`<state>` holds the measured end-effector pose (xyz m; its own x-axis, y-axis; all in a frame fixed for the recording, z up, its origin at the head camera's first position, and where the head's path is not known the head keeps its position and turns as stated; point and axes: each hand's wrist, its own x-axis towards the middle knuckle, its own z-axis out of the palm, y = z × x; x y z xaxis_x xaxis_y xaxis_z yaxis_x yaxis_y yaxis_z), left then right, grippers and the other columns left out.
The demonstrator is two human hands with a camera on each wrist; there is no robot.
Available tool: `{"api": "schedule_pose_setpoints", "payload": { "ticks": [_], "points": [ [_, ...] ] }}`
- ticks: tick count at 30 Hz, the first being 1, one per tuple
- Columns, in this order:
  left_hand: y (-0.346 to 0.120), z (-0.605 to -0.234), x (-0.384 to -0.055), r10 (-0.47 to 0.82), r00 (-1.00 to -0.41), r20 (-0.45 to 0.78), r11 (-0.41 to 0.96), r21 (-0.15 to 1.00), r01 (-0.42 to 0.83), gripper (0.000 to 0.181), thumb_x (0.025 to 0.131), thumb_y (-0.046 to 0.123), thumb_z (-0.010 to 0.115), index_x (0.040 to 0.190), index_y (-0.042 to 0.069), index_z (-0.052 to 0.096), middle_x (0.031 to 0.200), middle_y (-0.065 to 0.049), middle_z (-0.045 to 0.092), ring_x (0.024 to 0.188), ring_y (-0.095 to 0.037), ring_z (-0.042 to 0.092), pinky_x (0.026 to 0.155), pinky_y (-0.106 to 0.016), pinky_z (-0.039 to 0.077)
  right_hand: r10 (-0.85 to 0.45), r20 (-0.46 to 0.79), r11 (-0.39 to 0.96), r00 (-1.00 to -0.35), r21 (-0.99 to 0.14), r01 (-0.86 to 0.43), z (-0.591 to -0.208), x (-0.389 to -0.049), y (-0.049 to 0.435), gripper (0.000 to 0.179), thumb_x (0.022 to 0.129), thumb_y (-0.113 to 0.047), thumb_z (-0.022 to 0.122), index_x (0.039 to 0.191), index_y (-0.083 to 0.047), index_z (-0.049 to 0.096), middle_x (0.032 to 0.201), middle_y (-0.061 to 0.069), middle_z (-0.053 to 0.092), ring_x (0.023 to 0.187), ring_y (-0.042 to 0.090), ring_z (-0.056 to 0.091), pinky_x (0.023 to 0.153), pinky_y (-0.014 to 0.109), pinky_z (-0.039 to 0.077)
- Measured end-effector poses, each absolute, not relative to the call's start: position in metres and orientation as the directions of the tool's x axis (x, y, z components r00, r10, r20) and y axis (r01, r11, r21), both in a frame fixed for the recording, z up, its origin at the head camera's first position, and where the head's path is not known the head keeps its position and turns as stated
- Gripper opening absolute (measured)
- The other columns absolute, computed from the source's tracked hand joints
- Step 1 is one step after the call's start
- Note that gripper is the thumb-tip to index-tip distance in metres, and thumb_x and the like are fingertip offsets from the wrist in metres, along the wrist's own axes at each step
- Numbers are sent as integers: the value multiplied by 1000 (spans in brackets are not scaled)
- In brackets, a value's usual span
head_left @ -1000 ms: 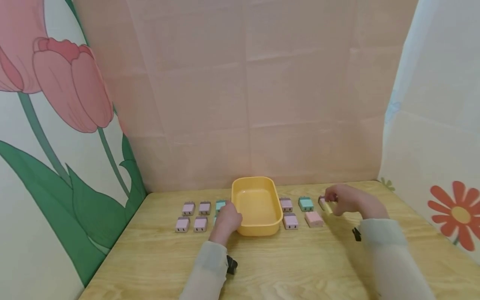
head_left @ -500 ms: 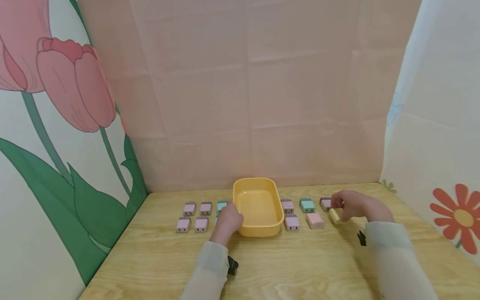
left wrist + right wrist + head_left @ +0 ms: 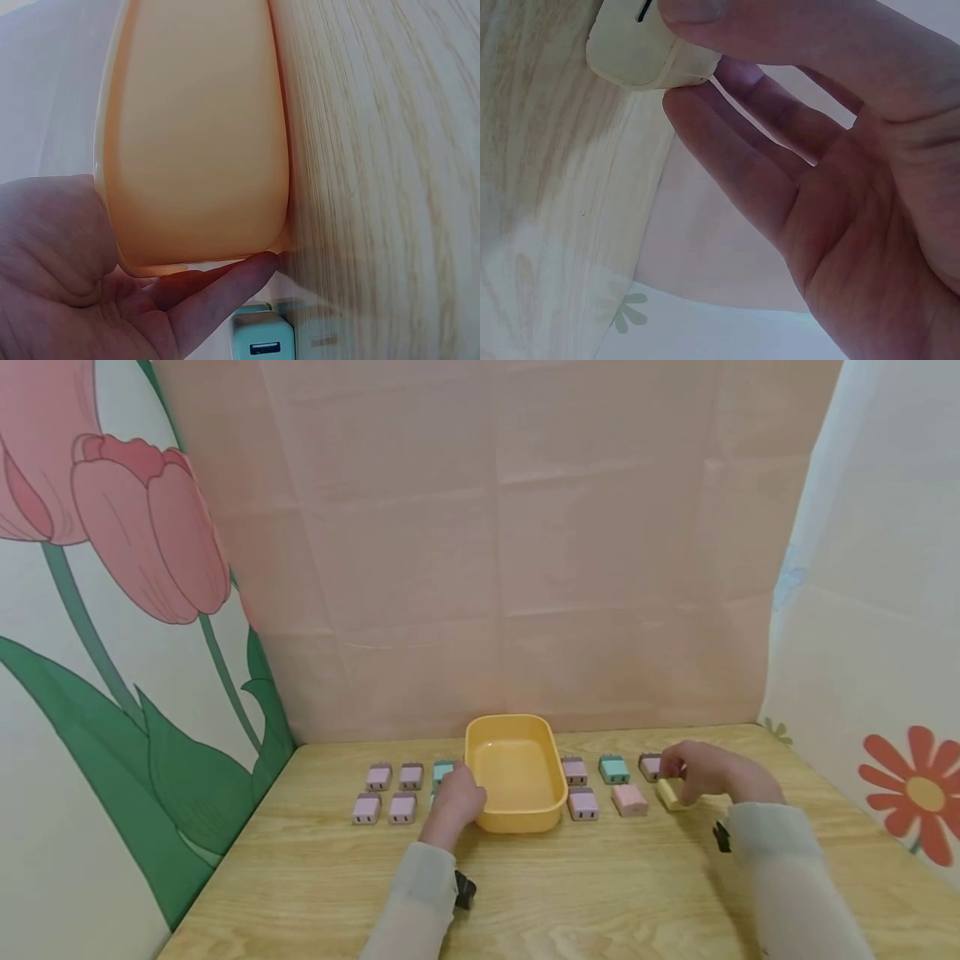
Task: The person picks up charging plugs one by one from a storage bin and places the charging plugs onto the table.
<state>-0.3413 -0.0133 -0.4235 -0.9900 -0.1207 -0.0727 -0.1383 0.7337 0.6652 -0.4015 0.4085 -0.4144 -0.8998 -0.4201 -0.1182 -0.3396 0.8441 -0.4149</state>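
My left hand (image 3: 459, 795) holds the left wall of a yellow plastic tub (image 3: 522, 821). In the left wrist view, fingers (image 3: 217, 304) of that hand lie along the wall of the tub, and its palm is at the rim. On the right, my right hand (image 3: 701, 770) pinches a pale yellow plug charger (image 3: 670, 795) between thumb and fingers, low at the table. The right wrist view shows the charger (image 3: 630, 49) with a dark slot, thumb on its face. A pink charger (image 3: 629, 800) lies just left of it, and a purple charger (image 3: 649, 766) behind it.
Purple chargers (image 3: 366, 808) lie in two rows left of the tub. A teal charger (image 3: 262, 337) sits close by my left fingers. Right of the tub are more purple ones (image 3: 582, 803) and another teal charger (image 3: 613, 769). A pink wall covering (image 3: 495, 568) bounds the back of the wooden table (image 3: 555, 902).
My right hand has brought the yellow charger toward the front, from over the purple charger down to the spot right of the pink one. The left hand has stayed on the tub.
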Motion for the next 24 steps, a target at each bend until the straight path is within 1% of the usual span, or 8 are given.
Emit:
{"api": "schedule_pose_setpoints", "payload": {
  "ticks": [7,11,14,15,16,18,22,24],
  "points": [
    [-13,-420,-340,-123,-989,-77,737,660,-143,69,106,11,59,165,-8,29,116,-22,68,94,-25,64,86,-42,60,-417,-113,840,-902,-428,-334,-417,-404,408,42,71,5,79,112,-6,72,104,9,65,93,25,54,78,37,49],
    [-12,-420,-340,-126,-988,-88,731,665,-152,69,106,10,59,166,-7,29,118,-22,68,95,-26,65,87,-43,60,-411,-117,841,-904,-433,-326,-417,-404,409,43,72,5,80,114,-4,73,110,11,68,97,27,57,81,39,53],
    [-12,-419,-340,-121,-988,-93,730,666,-152,68,106,10,58,165,-7,30,117,-23,68,96,-27,65,87,-43,60,-406,-126,842,-905,-436,-317,-418,-403,410,45,73,5,80,117,-2,73,115,15,70,101,31,60,85,43,56],
    [-11,-418,-339,-118,-989,-94,730,666,-150,67,105,10,58,164,-8,30,116,-23,67,96,-27,66,86,-42,60,-403,-128,843,-906,-436,-313,-418,-403,410,46,74,5,80,118,-2,73,117,15,71,104,32,62,86,44,57],
    [-14,-427,-345,-104,-992,-76,737,663,-129,69,106,12,58,165,-8,29,116,-22,68,95,-26,65,84,-39,60,-401,-131,844,-906,-437,-311,-418,-403,410,46,74,4,81,119,-2,73,118,16,71,105,33,63,88,46,58],
    [-15,-426,-345,-100,-992,-76,740,661,-125,69,105,12,58,164,-9,29,114,-22,67,94,-26,65,82,-38,59,-399,-136,845,-907,-438,-307,-418,-403,410,47,75,4,81,121,-1,73,121,18,72,109,36,64,90,49,59],
    [-16,-431,-350,-98,-992,-78,733,669,-125,70,104,11,59,164,-9,29,114,-23,68,95,-29,67,83,-41,60,-394,-150,849,-907,-437,-296,-418,-403,410,49,76,4,81,124,0,73,125,20,72,114,40,65,95,55,60],
    [-17,-432,-354,-102,-992,-76,736,665,-126,67,103,10,61,161,-10,33,111,-23,68,91,-30,67,81,-42,60,-402,-147,846,-904,-437,-305,-416,-401,410,50,76,4,81,125,0,72,126,21,72,117,43,65,96,58,59]
  ]
}}
